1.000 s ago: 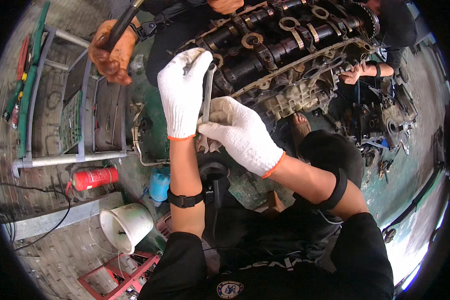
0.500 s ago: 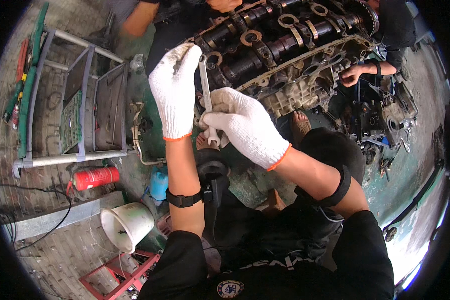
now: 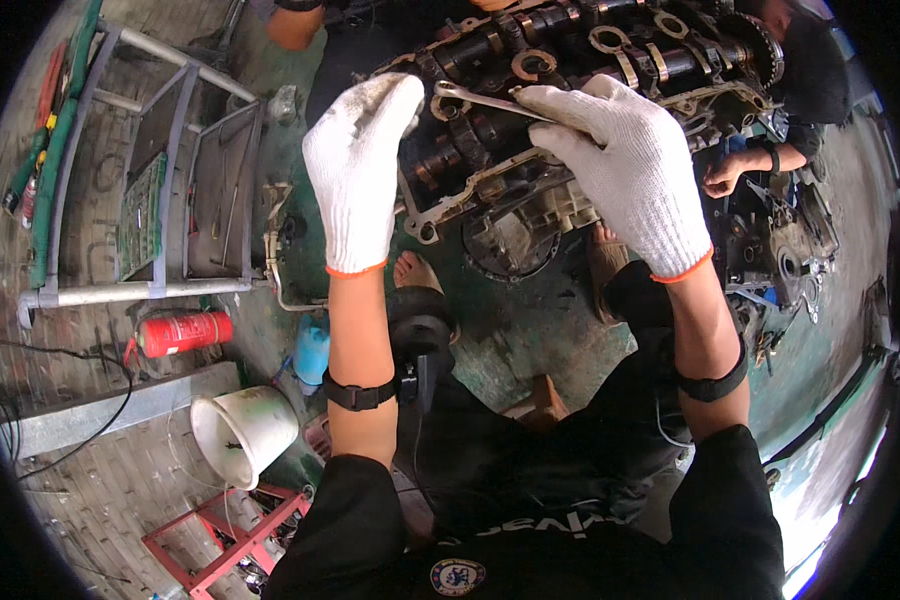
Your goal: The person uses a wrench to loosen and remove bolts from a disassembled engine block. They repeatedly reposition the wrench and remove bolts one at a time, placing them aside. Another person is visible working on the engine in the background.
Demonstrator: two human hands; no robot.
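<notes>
A combination wrench [image 3: 490,101] is pinched between the thumb and fingers of my right hand [image 3: 625,150], which wears a white knit glove. Its ring end points left, over an engine cylinder head [image 3: 465,190] with dark, oily camshafts [image 3: 485,48]. My left hand [image 3: 360,165], gloved the same way, is raised at the near left end of the head. The fingers there are closed against the thumb, and whatever lies between them is hidden. Loose-looking bearing caps [image 3: 535,66] stand along the camshafts.
Another person's hand [image 3: 727,175] rests at the head's right side, beside several engine parts [image 3: 790,260]. On the left are a metal rack [image 3: 140,292], a red fire extinguisher [image 3: 185,333], a white bucket [image 3: 270,425] and a red frame [image 3: 225,555]. A blue jug [image 3: 311,352] stands near my left forearm.
My right hand has moved right and up, away from my left, carrying the wrench, which has turned from near upright to nearly level. My left hand stays closed in about the same place.
</notes>
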